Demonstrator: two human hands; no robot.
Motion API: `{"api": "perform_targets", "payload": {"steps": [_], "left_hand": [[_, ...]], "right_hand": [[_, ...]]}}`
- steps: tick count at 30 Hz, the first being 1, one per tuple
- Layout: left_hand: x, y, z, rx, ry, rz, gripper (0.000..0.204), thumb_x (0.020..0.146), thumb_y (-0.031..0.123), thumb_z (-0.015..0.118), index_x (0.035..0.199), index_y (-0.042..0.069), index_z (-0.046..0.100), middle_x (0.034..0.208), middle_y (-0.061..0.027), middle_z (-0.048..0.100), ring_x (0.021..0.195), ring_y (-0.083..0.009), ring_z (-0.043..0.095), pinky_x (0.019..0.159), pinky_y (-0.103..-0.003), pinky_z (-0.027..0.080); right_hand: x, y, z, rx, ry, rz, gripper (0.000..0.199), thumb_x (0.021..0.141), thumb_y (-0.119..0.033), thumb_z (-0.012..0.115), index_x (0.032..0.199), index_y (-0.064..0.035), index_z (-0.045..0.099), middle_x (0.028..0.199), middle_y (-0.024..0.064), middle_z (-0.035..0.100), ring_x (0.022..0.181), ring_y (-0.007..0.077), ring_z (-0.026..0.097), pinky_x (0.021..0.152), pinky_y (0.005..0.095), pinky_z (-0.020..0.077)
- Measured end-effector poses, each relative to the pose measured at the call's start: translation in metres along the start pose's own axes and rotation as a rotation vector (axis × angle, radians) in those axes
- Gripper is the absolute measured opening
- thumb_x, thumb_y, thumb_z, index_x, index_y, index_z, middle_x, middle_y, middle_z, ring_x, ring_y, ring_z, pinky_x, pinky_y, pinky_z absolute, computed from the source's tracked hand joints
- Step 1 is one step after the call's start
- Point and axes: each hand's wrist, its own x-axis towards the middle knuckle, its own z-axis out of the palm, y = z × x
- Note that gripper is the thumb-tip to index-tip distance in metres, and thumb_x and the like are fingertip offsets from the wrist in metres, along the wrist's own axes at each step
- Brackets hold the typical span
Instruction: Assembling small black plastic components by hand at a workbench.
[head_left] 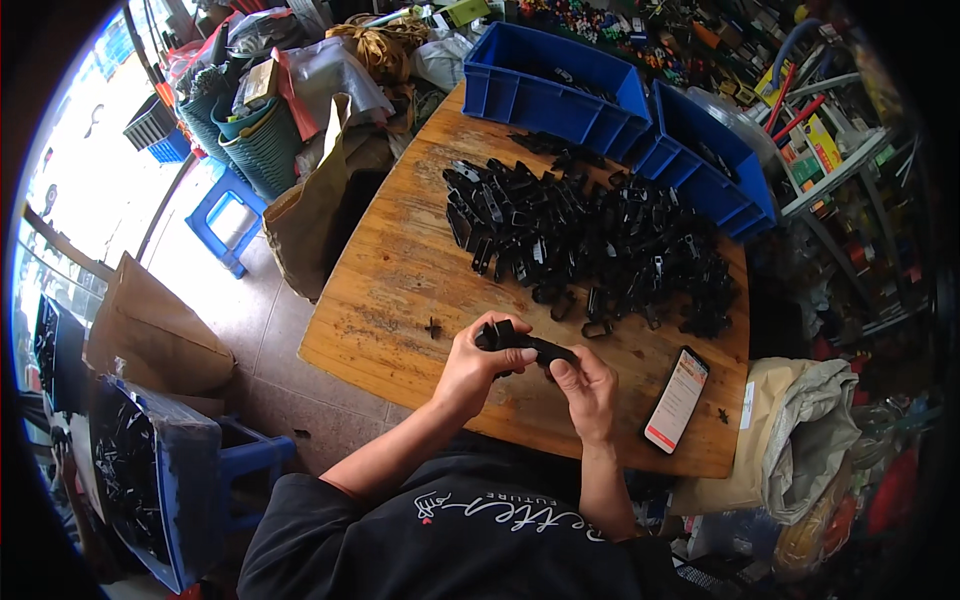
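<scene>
Over the near edge of the wooden table (375,290), both my hands grip black plastic parts. My left hand (468,368) is closed around a chunky black plastic part (496,338), thumb lying along it. A longer black piece (553,352) reaches across to my right hand (588,390), which pinches its end between thumb and fingers. Whether the two pieces are joined I cannot tell. Beyond my hands a big heap of similar black plastic parts (590,230) covers the middle and far right of the table. One small black part (433,328) lies alone left of my hands.
Two blue bins (560,105) (705,165) stand along the far edge. A lit phone (677,400) lies at the near right, with a tiny black piece (723,415) beside it. At lower left, a blue crate (185,480) of black parts sits by a blue stool (255,455).
</scene>
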Motion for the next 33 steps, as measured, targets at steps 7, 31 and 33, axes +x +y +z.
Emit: {"api": "perform_targets", "payload": {"steps": [7, 31, 33], "left_hand": [[0.005, -0.001, 0.036, 0.996, 0.045, 0.687, 0.059, 0.069, 0.036, 0.065, 0.119, 0.008, 0.049, 0.130, -0.0195, 0.038, 0.115, -0.0366, 0.038, 0.093, -0.045, 0.033], [0.139, 0.041, -0.079, 1.391, 0.277, 0.673, 0.023, 0.068, 0.010, 0.065, 0.091, 0.008, 0.059, 0.087, -0.0118, 0.062, 0.087, -0.0312, 0.057, 0.076, -0.039, 0.045], [0.133, 0.051, -0.083, 1.329, 0.274, 0.716, 0.024, 0.068, 0.008, 0.067, 0.090, 0.007, 0.058, 0.084, -0.0109, 0.062, 0.083, -0.0272, 0.059, 0.072, -0.037, 0.046]], "right_hand": [[0.027, 0.031, 0.035, 1.278, 0.081, 0.267, 0.051, 0.094, -0.047, 0.033, 0.125, -0.0072, 0.043, 0.123, 0.0091, 0.050, 0.109, 0.0234, 0.050, 0.093, 0.0366, 0.0394], [0.206, -0.126, -0.141, 0.378, 0.382, -0.209, 0.043, 0.088, -0.032, 0.053, 0.121, -0.0039, 0.048, 0.118, 0.0091, 0.053, 0.103, 0.0166, 0.050, 0.091, 0.0340, 0.0397], [0.150, -0.102, -0.098, -0.167, 0.268, -0.296, 0.023, 0.085, -0.019, 0.057, 0.102, -0.0043, 0.060, 0.092, -0.0005, 0.062, 0.082, 0.0104, 0.056, 0.080, 0.0261, 0.0428]]}}
